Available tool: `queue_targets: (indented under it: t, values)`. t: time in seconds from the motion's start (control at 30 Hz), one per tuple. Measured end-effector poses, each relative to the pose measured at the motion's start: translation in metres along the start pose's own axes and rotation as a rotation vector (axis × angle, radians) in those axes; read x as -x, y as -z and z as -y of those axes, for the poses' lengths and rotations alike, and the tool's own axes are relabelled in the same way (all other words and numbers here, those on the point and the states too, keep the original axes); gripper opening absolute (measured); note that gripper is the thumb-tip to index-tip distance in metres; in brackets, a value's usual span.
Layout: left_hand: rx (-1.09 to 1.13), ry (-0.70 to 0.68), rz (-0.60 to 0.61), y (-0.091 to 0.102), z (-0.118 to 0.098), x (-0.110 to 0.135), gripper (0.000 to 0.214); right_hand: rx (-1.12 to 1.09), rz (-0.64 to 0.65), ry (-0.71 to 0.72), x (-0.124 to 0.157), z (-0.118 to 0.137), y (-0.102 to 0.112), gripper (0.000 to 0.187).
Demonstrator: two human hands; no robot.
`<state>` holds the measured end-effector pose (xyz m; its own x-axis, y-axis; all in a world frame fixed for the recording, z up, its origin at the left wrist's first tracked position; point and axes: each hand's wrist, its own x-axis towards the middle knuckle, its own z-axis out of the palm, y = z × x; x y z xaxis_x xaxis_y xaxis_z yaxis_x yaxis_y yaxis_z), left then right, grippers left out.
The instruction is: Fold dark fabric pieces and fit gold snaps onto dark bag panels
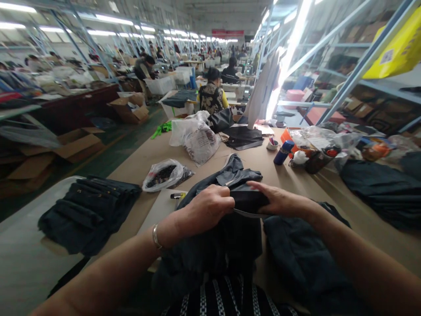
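A dark blue-grey garment (pixel 241 239) lies bunched over the table edge in front of me, with a black band and a thin pale edge drawn out between my hands. My left hand (pixel 208 202) is closed in a pinch on the left end of this band. At the other end, my right hand (pixel 279 199) has its thumb and fingers around the band, the fingers fairly straight. Under my right forearm lies more dark cloth (pixel 302 245). A yellow-and-black cutter-like tool (pixel 178 195) rests just beyond my left forearm.
Folded dark garments (pixel 88 210) are stacked at left, near an open plastic bag of small dark pieces (pixel 164 174). Farther back stand a filled white bag (pixel 200 140), a blue bottle (pixel 283 152) and a black flask (pixel 324 159). Dark garments (pixel 378 188) lie at right.
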<state>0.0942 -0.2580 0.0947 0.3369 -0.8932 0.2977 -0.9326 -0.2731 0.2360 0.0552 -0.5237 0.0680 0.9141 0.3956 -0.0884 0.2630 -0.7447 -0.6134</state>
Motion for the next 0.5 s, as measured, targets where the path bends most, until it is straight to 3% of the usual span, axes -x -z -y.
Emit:
queue_targets:
  t: [0.07, 0.1, 0.17, 0.27, 0.37, 0.5]
  values:
    - [-0.019, 0.021, -0.081, 0.007, 0.0, 0.0, 0.02, -0.118, 0.134, -0.076, -0.001, -0.002, -0.011, 0.04]
    - [-0.027, 0.048, -0.159, 0.009, 0.001, 0.001, 0.016, -0.215, 0.14, -0.116, -0.002, -0.002, -0.017, 0.026]
    - [0.013, 0.144, -0.37, 0.007, 0.001, 0.007, 0.013, -0.421, -0.008, -0.19, -0.002, 0.0, -0.023, 0.016]
    - [0.346, 0.438, -0.607, -0.01, -0.001, 0.019, 0.038, -0.493, -0.392, -0.218, -0.002, 0.01, -0.022, 0.017]
    - [0.873, 0.741, -0.541, -0.039, -0.011, 0.022, 0.046, -0.35, -0.603, -0.187, -0.004, 0.023, -0.027, 0.014]
    - [1.296, 0.886, -0.403, -0.07, -0.029, 0.008, 0.06, -0.195, -0.596, -0.135, -0.012, 0.039, -0.059, 0.012]
